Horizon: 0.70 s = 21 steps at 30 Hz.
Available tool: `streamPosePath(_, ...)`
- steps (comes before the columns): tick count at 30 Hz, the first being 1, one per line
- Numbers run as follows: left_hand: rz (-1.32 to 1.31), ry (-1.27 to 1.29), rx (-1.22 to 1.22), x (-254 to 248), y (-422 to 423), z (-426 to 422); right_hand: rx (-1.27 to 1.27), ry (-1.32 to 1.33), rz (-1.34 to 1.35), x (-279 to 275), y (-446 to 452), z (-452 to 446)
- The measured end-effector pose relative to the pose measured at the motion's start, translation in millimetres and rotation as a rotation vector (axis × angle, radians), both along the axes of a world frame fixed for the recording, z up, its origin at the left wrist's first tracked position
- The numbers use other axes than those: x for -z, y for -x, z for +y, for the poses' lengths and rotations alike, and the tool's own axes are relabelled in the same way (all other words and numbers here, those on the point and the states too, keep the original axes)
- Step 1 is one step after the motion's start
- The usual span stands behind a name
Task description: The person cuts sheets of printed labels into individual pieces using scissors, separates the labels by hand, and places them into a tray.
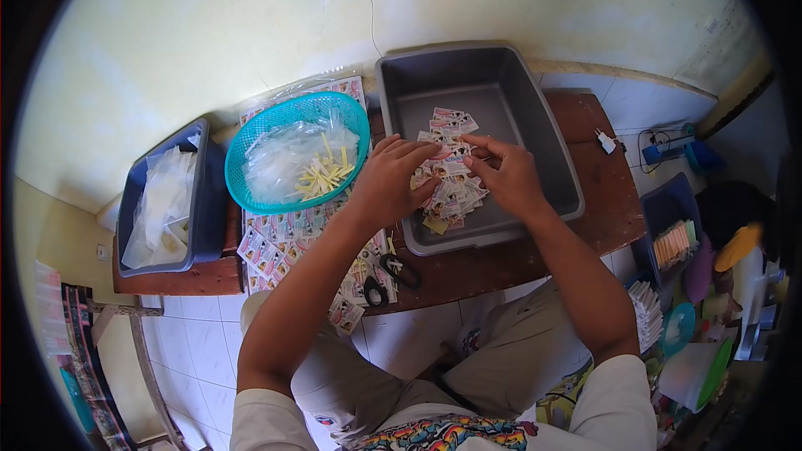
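Note:
A pile of small printed paper labels [455, 194], pink and white, lies in the grey plastic tub [547, 146]. Over the pile, my right hand [507, 179] pinches the right edge of a printed label [452, 155] between thumb and fingers. On the other side my left hand [391, 177] reaches over the tub's rim, its fingertips at that label's left edge. Its thumb is held apart from the fingers, lower down by the pile. Black-handled scissors [376, 287] rest on the label sheets [288, 230] left of the tub.
A turquoise basket [236, 171] holds clear plastic bags [280, 154] and yellow strips [327, 174]. Left of it, a dark blue tub [210, 200] contains more plastic. Everything stands on a low brown wooden table [597, 192]. A white charger [606, 142] lies at its right edge.

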State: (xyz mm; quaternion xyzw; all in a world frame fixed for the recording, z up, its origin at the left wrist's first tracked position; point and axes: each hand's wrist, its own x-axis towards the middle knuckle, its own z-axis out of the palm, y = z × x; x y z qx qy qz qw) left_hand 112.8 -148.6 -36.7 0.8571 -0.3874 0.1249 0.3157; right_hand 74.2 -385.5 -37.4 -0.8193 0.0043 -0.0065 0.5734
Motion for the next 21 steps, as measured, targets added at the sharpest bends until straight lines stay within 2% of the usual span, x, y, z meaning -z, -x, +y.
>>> streamPosePath(2, -0.038, -0.007, 0.002, 2, 1, -2, 0.012, 0.080, -0.068, 4, 1, -1)
streamPosePath(6, -0.014, -0.047, -0.017, 7, 3, -2, 0.007, 0.099, -0.040, 5, 3, -3)
streamPosePath(8, -0.024, -0.065, -0.022, 9, 3, -2, 0.015, 0.231, -0.090, 7, 4, -4)
streamPosePath(11, 0.016, -0.107, -0.019, 11, 4, -3, 0.010, 0.295, -0.071, 11, 3, -8)
streamPosePath(21, -0.009, -0.140, -0.017, 14, 5, -1, 0.013, 0.296, -0.090, 8, 8, -10)
